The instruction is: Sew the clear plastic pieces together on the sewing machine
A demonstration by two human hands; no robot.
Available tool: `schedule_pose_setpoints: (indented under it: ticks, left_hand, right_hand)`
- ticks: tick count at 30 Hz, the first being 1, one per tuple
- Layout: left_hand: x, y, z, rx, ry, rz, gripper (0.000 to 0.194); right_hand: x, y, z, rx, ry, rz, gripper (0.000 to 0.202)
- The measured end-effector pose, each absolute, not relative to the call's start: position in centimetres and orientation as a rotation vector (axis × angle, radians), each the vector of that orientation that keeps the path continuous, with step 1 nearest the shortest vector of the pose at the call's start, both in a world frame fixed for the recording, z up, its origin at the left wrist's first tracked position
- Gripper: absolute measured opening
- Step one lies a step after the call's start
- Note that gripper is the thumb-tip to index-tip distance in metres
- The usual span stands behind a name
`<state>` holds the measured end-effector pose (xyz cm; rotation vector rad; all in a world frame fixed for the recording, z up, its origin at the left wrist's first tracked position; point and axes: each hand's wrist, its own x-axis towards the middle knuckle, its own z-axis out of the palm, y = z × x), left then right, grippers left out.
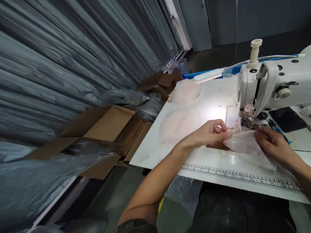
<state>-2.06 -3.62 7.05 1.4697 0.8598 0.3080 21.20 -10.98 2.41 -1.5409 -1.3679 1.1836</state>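
A piece of sheer white fabric point(244, 142) is stretched between my two hands, just in front of the needle area of a white sewing machine point(267, 84). My left hand point(213, 132) pinches its left edge between thumb and fingers. On the other side, my right hand point(269, 140) is closed on the right part of the cloth, its fingertips partly hidden by the fabric. One end of the cloth trails over the white table point(150, 152) toward the front edge. Whether the fabric lies under the presser foot I cannot tell.
Pale sheer pieces point(179, 124) lie left of the machine, with another pale stack point(187, 91) behind. A lamp point(209, 76) lights the table. A black phone-like slab point(288, 119) rests at right. A printed ruler point(230, 174) runs along the front edge; open cardboard boxes point(109, 123) stand left.
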Motion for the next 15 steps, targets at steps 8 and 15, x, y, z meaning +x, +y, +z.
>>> schedule_pose_setpoints:
  ticks: [8, 15]
  left_hand:
    - [-1.5, -3.3, 5.9, 1.604, 0.78, 0.617, 0.036]
    - [-0.1, -5.0, 5.9, 1.651, 0.806, 0.757, 0.034]
  right_hand:
    - [21.5, -11.0, 1.2, -1.767, -1.745, 0.478, 0.035]
    - [21.2, -11.1, 2.0, -1.437, -1.753, 0.609, 0.04]
